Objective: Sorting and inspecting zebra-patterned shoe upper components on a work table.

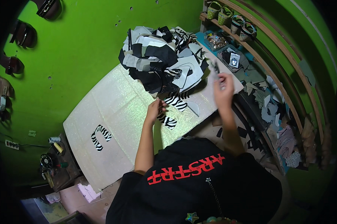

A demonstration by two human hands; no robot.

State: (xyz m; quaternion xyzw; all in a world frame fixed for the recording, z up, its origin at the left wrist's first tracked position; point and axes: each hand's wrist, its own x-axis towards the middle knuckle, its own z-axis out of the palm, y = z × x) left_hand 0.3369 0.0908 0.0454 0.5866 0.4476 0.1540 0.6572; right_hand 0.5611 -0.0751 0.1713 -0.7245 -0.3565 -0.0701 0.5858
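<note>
My left hand point(155, 111) is closed, its fingertips pinched at the bend of a zebra-striped cut piece point(170, 123) on the table. Another striped scrap point(179, 103) lies against the heap just beyond. My right hand point(223, 89) is raised over the table's right corner, fingers closed around something small, pale and dark, blurred by motion. Ahead of both hands rises a big heap of black, white and striped cut scraps point(155, 54). A U-shaped zebra-striped piece point(97, 135) rests by itself to the left on the pale glittery table sheet point(112, 93).
Trays of small metal fittings point(216, 41) and a small packet point(233, 59) stand at the back right, under wooden rails point(265, 61) holding little shoes point(247, 30). Scraps point(271, 112) pile along the right. A low stand with thread spools point(58, 147) is at the left.
</note>
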